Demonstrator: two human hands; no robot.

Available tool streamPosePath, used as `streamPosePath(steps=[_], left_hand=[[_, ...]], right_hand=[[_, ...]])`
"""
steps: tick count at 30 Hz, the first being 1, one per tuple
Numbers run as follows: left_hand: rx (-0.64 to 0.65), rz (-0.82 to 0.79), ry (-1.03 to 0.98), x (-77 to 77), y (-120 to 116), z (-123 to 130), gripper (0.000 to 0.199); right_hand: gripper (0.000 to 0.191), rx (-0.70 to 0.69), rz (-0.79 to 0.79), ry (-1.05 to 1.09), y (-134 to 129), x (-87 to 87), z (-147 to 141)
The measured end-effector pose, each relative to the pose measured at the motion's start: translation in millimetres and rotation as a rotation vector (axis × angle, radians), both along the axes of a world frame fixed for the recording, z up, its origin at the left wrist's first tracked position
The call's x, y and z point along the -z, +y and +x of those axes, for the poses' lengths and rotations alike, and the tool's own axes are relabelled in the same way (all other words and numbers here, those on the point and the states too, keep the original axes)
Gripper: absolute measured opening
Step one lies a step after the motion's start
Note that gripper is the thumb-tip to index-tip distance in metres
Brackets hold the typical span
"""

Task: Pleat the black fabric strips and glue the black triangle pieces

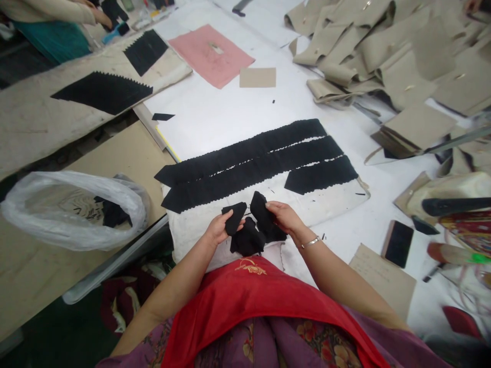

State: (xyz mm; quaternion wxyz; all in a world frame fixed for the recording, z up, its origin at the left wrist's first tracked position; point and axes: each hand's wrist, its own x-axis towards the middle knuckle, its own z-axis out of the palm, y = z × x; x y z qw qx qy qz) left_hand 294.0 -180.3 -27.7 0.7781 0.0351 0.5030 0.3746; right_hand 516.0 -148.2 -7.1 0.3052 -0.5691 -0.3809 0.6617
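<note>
Just in from the near edge of the white table (215, 115), the left hand (218, 227) has thumb and fingers closed on a small black piece (235, 217), while the right hand (283, 216) pinches a longer black piece (261, 208) by its side. Both are held above the near edge of a pale cloth (326, 207), with crumpled black fabric (246, 239) between and just below the hands. Zigzag-edged black bands (245, 171) lie in rows along the cloth's far edge, the shortest toward its right corner. Beyond the table's left edge, an open plastic bag (26, 210) stands on a brown board (115, 145); toward the table's near right corner, a phone (399, 244) lies beside a cardboard sheet (378, 276).
</note>
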Motion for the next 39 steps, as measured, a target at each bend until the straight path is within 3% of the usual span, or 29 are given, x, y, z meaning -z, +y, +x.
streamPosePath(steps=[3,5,8,12,15,17,19,21,23,26,28,31,33,35,39], left_hand=[[-0.131,0.014,0.073,0.4,1.9,-3.8,0.029],[-0.193,0.043,0.093,-1.7,4.2,-7.8,0.028],[-0.226,0.087,0.070,-9.4,8.0,-11.7,0.029],[-0.176,0.110,0.018,-21.6,10.8,-8.9,0.030],[-0.094,0.092,0.014,-24.6,9.3,-4.6,0.029],[-0.046,0.066,0.008,-23.5,6.8,-2.7,0.029],[-0.006,0.043,-0.017,-21.8,4.3,-1.5,0.032],[0.034,0.029,-0.074,-21.3,2.7,-0.3,0.039],[0.073,0.022,-0.149,-22.7,2.5,1.4,0.052],[0.092,0.049,-0.242,-26.8,3.7,4.8,0.068],[0.077,0.078,-0.266,-28.4,3.9,6.7,0.071],[0.080,0.104,-0.255,-26.5,1.5,6.4,0.064],[0.101,0.128,-0.246,-23.8,-1.3,3.9,0.055],[0.144,0.150,-0.269,-22.7,-3.6,0.6,0.053],[0.276,0.150,-0.373,-29.0,-5.2,-2.1,0.072]], right_hand=[[0.022,-0.138,0.302,-0.267,-1.0,-4.1,0.4],[0.024,-0.188,0.325,-0.306,-0.4,-6.1,1.3],[0.026,-0.109,0.137,-0.212,0.5,-6.3,1.2],[0.024,0.046,-0.166,0.129,0.6,-2.3,-0.2],[0.023,0.085,-0.242,0.283,1.2,-2.3,-0.2],[0.021,0.106,-0.222,0.254,1.8,-7.1,-0.2],[0.019,0.162,-0.069,0.112,1.5,-16.7,-1.3],[0.022,0.221,0.222,-0.107,-0.6,-28.9,-4.9],[0.025,0.156,0.547,-0.300,-5.1,-39.4,-12.0],[0.025,-0.253,0.918,-0.408,-15.3,-43.3,-28.5],[0.027,-0.550,1.051,-0.418,-22.9,-37.9,-39.5],[0.028,-0.714,1.096,-0.436,-32.6,-29.0,-46.9],[0.026,-0.639,1.073,-0.408,-35.6,-28.0,-43.8],[0.024,-0.446,1.007,-0.389,-34.4,-30.7,-36.1],[0.027,-0.071,0.706,-0.382,-22.6,-37.0,-19.5]])
